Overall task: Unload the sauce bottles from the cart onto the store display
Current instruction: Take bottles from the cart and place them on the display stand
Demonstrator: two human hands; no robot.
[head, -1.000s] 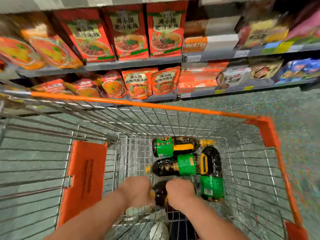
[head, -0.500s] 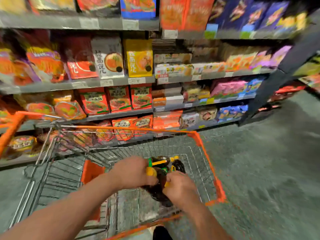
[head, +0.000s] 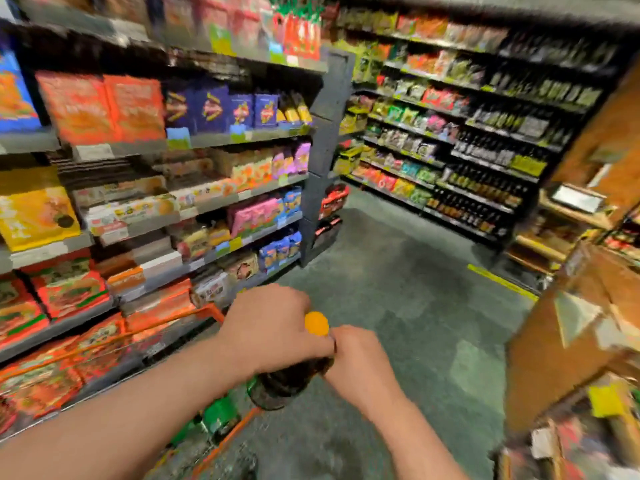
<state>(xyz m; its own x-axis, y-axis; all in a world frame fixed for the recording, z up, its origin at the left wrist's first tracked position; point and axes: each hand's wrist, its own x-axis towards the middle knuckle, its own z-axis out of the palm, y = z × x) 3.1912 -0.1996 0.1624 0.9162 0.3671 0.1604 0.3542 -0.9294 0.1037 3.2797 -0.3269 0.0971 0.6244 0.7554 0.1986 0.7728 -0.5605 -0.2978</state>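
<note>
Whereas half a second before the sauce bottle [head: 289,384] hung over the cart [head: 207,311], both hands, left hand [head: 273,327] and right hand [head: 360,362], now apparently gripped it raised beyond the cart's right rim, over floor.

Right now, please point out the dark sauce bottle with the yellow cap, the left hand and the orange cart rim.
dark sauce bottle with the yellow cap [head: 287,384], head view, on its dark body below the hands.
left hand [head: 273,327], head view, on its back.
orange cart rim [head: 166,318], head view, on the far bar.

Stocked shelves [head: 221,140], grey floor [head: 398,289]
</note>
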